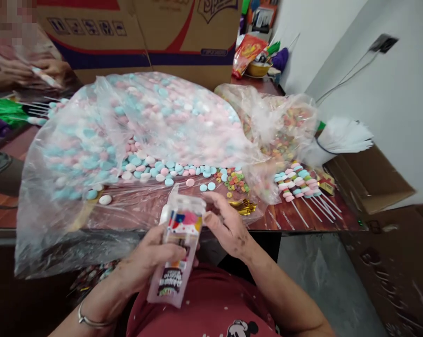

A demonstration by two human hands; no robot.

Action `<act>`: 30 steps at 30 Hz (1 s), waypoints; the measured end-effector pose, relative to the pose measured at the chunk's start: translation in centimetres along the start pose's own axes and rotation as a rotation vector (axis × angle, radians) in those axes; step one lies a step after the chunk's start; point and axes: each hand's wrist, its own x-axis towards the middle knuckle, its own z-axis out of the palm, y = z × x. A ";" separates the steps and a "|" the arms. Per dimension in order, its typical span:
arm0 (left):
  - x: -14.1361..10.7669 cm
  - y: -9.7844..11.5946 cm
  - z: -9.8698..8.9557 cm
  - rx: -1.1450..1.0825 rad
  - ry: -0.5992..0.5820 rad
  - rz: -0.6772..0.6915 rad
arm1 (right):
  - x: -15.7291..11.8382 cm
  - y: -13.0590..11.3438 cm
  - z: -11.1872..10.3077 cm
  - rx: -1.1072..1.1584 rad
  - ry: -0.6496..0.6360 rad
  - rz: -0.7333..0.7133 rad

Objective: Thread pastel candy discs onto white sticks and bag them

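My left hand (158,255) is closed around a clear plastic packet of bags (174,276) with a colourful printed label, held tilted in front of my body. The thumb lies across the label. At the packet's upper right corner is my right hand (227,227), its thumb and forefinger curled about the edge; the fingertips are partly hidden. Just beyond the hands, pink, white and blue candies (169,173) lie on the table by coloured cereal rings (234,182). A bundle of gold twist ties (244,207) rests close to my right hand.
A big clear bag of candies (155,112) covers much of the table, with a bag of cereal rings (292,121) behind right. Candy skewers (299,182) lie at right, near white sticks (345,135). A large carton (137,42) stands behind. Another person's hands (32,72) work at far left.
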 end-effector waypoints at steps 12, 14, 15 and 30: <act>2.8 1.1 2.2 0.064 -0.313 0.107 | -1.1 -0.2 -7.5 0.525 0.135 0.343; 2.9 1.4 1.7 -0.012 -0.248 0.159 | -0.2 0.4 -10.5 0.539 0.395 0.294; 2.9 1.4 1.3 -0.032 -0.206 0.184 | 0.5 0.8 -12.3 0.525 0.507 0.278; 2.4 -1.1 -3.3 -0.058 0.317 0.226 | 20.9 7.7 -25.1 0.513 1.134 0.296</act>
